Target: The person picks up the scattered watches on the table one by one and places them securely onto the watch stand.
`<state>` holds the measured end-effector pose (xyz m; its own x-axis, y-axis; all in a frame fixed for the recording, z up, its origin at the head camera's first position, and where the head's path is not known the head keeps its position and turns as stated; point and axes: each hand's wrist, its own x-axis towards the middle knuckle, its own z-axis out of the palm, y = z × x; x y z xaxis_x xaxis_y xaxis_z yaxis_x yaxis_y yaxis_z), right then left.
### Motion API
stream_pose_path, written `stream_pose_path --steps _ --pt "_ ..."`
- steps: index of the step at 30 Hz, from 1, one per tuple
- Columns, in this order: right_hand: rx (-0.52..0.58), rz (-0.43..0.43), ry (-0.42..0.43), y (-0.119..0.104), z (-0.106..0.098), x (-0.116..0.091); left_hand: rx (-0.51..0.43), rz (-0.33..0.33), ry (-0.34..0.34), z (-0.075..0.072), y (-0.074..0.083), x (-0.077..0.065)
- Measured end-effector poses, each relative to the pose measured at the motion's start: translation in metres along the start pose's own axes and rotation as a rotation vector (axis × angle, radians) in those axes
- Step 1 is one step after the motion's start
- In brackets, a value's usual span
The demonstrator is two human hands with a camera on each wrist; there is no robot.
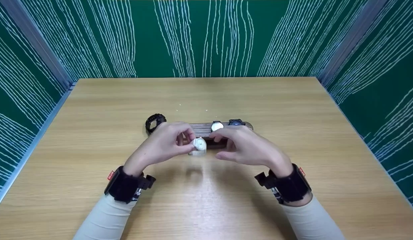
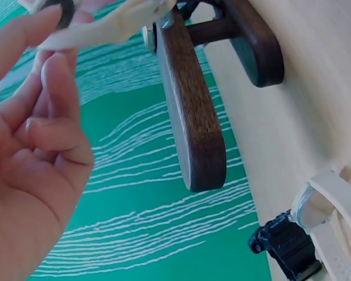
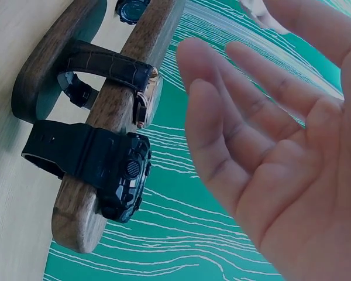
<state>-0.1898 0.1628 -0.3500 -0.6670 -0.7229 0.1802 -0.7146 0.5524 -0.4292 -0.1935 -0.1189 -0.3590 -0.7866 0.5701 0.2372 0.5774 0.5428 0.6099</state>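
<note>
A white watch with a pale strap is pinched between the thumb and fingers of my left hand. It is held in front of the wooden watch stand. In the left wrist view its strap stretches toward the stand's bar. My right hand is close to the stand's right half, fingers loosely bent and apart, holding nothing. Two watches hang on the bar: one with a dark leather strap and a light dial, and a chunky black one nearer the end.
Left of the stand, a black watch lies on the wooden table. Beside it in the left wrist view is another pale-strapped watch. Green panels with white lines enclose the table's back and sides. Small white specks lie behind the stand.
</note>
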Motion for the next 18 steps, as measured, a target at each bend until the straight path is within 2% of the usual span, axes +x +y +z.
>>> stream_pose_path --steps 4,9,18 --pt "0.06 -0.013 0.047 0.0 0.0 0.002 -0.002 0.026 0.071 0.003 0.004 0.001" --pt "0.084 -0.012 0.104 0.0 0.001 0.003 -0.011 0.071 0.119 0.008 0.008 0.001" --pt "0.099 -0.047 0.131 -0.001 0.004 0.004 -0.035 0.088 0.121 0.013 0.01 0.002"
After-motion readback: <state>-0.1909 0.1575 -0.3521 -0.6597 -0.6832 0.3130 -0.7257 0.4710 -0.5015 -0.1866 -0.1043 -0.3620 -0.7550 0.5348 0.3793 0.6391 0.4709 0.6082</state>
